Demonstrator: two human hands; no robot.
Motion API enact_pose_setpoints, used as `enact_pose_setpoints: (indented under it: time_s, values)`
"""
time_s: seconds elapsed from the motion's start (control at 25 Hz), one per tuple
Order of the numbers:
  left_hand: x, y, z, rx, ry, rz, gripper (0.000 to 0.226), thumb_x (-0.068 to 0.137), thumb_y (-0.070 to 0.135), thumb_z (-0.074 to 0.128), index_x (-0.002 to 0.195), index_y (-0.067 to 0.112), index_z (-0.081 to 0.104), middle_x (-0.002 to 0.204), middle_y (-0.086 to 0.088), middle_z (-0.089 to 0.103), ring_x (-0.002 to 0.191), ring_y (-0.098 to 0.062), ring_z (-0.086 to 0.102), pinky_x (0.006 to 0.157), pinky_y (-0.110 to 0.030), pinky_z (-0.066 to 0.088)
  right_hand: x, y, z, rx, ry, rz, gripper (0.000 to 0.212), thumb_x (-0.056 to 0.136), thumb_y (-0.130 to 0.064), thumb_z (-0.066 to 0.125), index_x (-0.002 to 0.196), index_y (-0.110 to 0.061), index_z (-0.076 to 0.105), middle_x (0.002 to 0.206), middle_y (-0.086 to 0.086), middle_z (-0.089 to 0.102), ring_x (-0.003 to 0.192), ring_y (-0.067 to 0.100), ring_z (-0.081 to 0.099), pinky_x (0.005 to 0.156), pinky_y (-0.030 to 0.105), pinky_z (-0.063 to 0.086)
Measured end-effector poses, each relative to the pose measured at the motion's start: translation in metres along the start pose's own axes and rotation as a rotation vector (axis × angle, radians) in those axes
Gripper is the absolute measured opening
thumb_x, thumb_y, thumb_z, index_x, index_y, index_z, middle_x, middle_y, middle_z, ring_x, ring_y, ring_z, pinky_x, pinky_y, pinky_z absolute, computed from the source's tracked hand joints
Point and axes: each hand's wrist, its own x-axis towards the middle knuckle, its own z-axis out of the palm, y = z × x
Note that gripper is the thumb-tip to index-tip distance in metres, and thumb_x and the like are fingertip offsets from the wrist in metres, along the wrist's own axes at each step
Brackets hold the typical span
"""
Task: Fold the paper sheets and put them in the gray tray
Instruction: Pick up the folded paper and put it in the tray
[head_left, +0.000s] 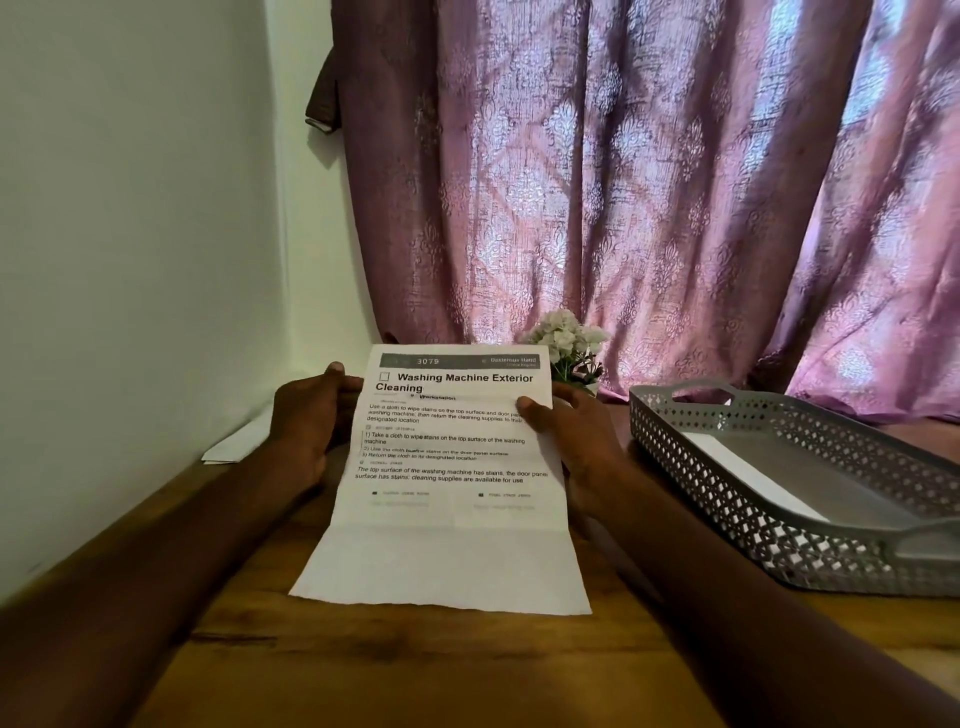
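**A:** Head cam count? I get one printed sheet (451, 467), one gray tray (727, 467), and more paper at the wall (228, 447).

**B:** Yep. Left hand (306, 421) and right hand (576, 431) each pinch a side edge of the sheet, bottom edge resting on the wooden table (415, 665). Tray's right of the sheet (perforated plastic, a folded white sheet (748, 475) inside). Small flower pot (569, 348) behind it, purple patterned curtain (649, 182) beyond.

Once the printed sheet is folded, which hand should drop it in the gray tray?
Right, likely. The gray perforated plastic tray sits beside the right hand; the left hand grips the printed white paper sheet's far edge.
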Motion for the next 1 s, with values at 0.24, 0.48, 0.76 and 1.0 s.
enact_pose_setpoints:
  time_s: [0.24, 0.48, 0.76, 1.0]
  values:
    - [-0.005, 0.004, -0.002, -0.067, -0.325, -0.161, 0.086, 0.077, 0.086, 0.055, 0.115, 0.010, 0.069, 0.104, -0.013, 0.079, 0.094, -0.033, 0.076, 0.079, -0.049, 0.062, 0.003, 0.003, -0.002, -0.020, 0.017, -0.012, 0.018, 0.095, -0.001, 0.067, 0.112, -0.005, 0.071, 0.107, 0.019, 0.077, 0.092, 0.034, 0.076, 0.080, 0.054, 0.062]
    - [-0.012, -0.005, 0.003, 0.016, -0.422, -0.026, 0.042, 0.082, 0.024, 0.083, 0.118, 0.005, 0.073, 0.110, -0.020, 0.077, 0.106, -0.043, 0.073, 0.099, -0.060, 0.055, 0.004, 0.005, -0.004, -0.017, 0.083, -0.017, 0.022, 0.092, -0.007, 0.072, 0.112, 0.004, 0.071, 0.110, 0.027, 0.074, 0.107, 0.046, 0.070, 0.094, 0.066, 0.053]
    - [-0.010, -0.006, 0.005, -0.063, -0.309, -0.030, 0.023, 0.097, 0.015, 0.068, 0.116, 0.002, 0.071, 0.110, -0.022, 0.077, 0.105, -0.045, 0.072, 0.096, -0.061, 0.056, 0.011, 0.009, -0.008, 0.004, 0.079, 0.030, 0.025, 0.093, -0.005, 0.072, 0.113, 0.008, 0.067, 0.112, 0.025, 0.074, 0.107, 0.045, 0.070, 0.095, 0.065, 0.054]
    - [-0.011, -0.005, 0.006, -0.033, -0.305, 0.012, 0.014, 0.095, 0.013, 0.068, 0.106, 0.006, 0.075, 0.106, -0.021, 0.078, 0.101, -0.044, 0.074, 0.094, -0.062, 0.057, 0.017, 0.013, -0.012, -0.039, 0.095, 0.016, 0.022, 0.091, -0.007, 0.074, 0.109, 0.005, 0.070, 0.109, 0.023, 0.075, 0.103, 0.044, 0.072, 0.091, 0.066, 0.055]
